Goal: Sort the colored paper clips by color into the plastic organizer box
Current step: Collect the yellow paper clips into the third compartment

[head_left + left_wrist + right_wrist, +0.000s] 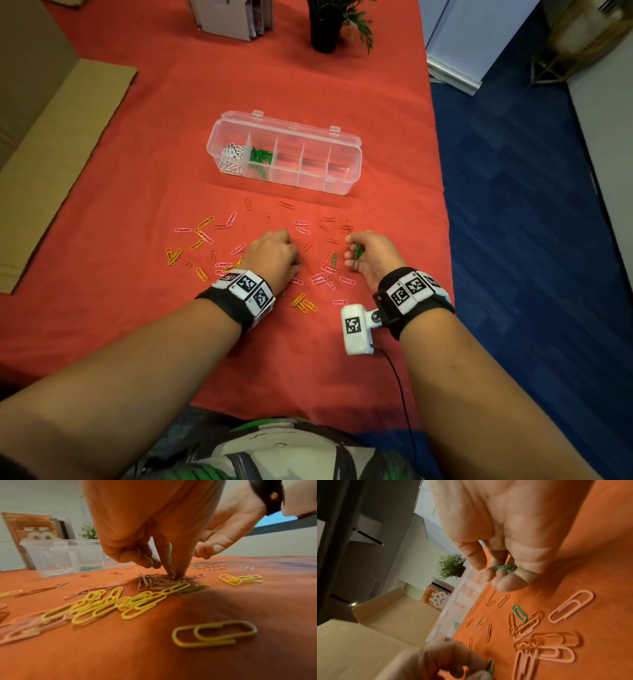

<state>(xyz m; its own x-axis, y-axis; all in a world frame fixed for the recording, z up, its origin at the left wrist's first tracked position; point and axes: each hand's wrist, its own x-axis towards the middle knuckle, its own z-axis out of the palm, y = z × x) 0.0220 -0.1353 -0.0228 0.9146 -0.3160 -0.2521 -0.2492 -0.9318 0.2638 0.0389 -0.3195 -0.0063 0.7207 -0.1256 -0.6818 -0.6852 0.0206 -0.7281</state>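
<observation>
From the head view, we are gathering green clips: our right hand [363, 251] curls its fingers around a few green clips [358, 251], our left hand [274, 255] presses down among the scattered clips [239, 246], and the organizer box [342, 187] lies open on the far side of the desk [137, 342], white and green compartments started. From the left wrist view, the left fingers [169, 566] are narrowed, tips pinching into a pile of pink clips [150, 580]; whether a clip is caught we cannot tell. From the right wrist view, one loose green clip [519, 613] lies beside pink ones, so the next move probably calls for collecting it, then carrying the greens across open cloth to the second compartment from the left, well clear of the desk's right edge.
</observation>
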